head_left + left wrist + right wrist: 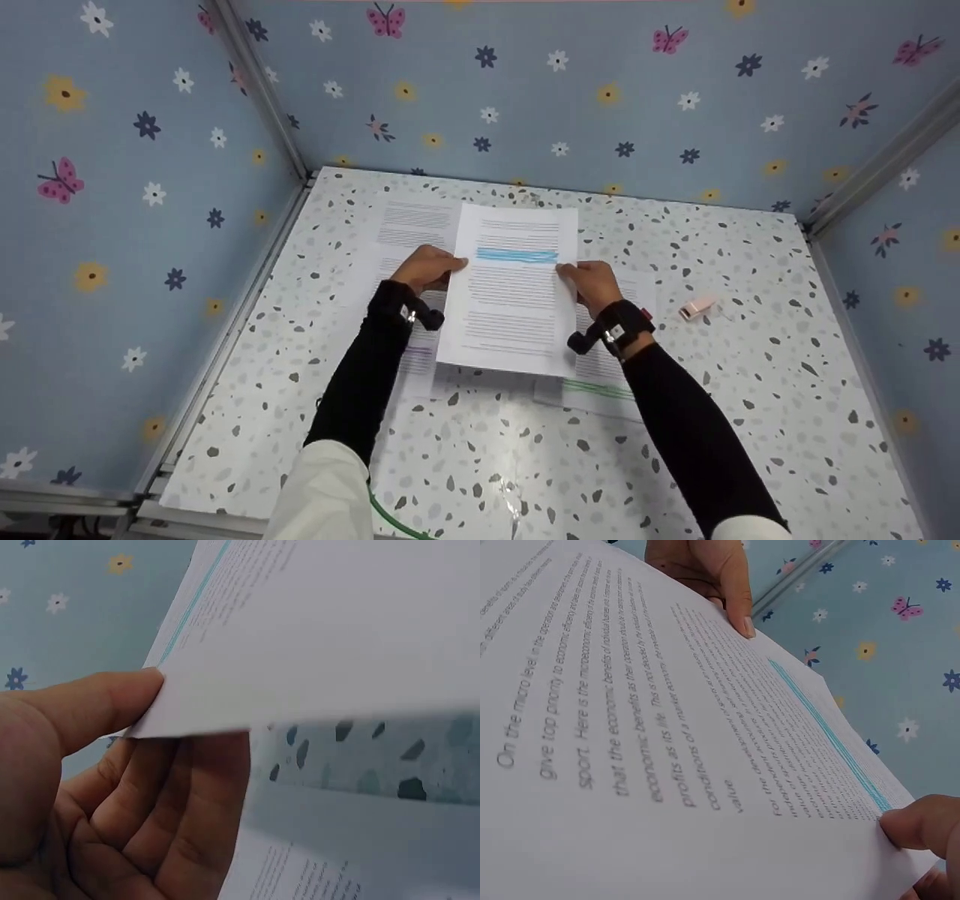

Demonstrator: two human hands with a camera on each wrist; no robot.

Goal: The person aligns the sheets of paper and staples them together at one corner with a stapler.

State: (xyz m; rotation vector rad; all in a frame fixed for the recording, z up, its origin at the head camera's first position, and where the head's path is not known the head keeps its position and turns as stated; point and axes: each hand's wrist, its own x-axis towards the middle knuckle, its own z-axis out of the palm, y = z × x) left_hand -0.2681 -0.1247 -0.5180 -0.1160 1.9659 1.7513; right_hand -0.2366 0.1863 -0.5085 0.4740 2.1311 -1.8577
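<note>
A printed sheet of paper [510, 300] with a blue highlighted band near its upper part is held up above the table. My left hand [429, 268] pinches its left edge, thumb on the printed face and fingers behind, as the left wrist view shows. At the opposite edge my right hand [594, 285] pinches the sheet the same way, its thumb close to the end of the blue band [829, 735]. Below lie a sheet with a purple line [418, 351] on the left and a sheet with green lines [600, 388] on the right, both partly covered.
A small pink highlighter cap-like piece [697, 308] lies on the speckled table [750, 420] to the right. Flower-patterned panels [525, 90] wall in the back and sides. A green cord [394, 519] shows at the front edge.
</note>
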